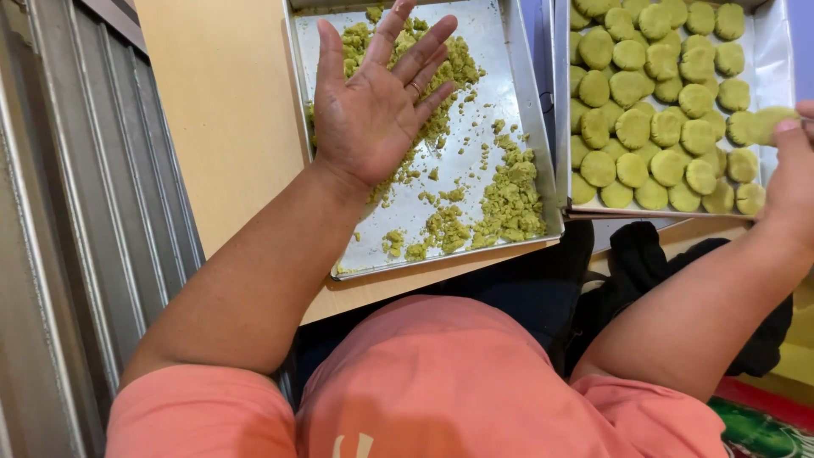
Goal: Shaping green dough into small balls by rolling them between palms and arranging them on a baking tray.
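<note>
Two risks: your right hand (793, 174) is pinching a soft green disc (767, 121) at its edge, so it could tear; your left hand (373, 106), splayed wide, is hovering over loose crumbs (509, 191).

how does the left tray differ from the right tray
The left tray holds loose green crumbs in scattered heaps, with much bare metal showing; the right tray is packed with flattened green discs in rows, little metal showing. The open left hand hovers palm up over the left tray; the right hand holds one disc at the right tray's edge. Both are shallow metal trays of the same green dough.
</note>
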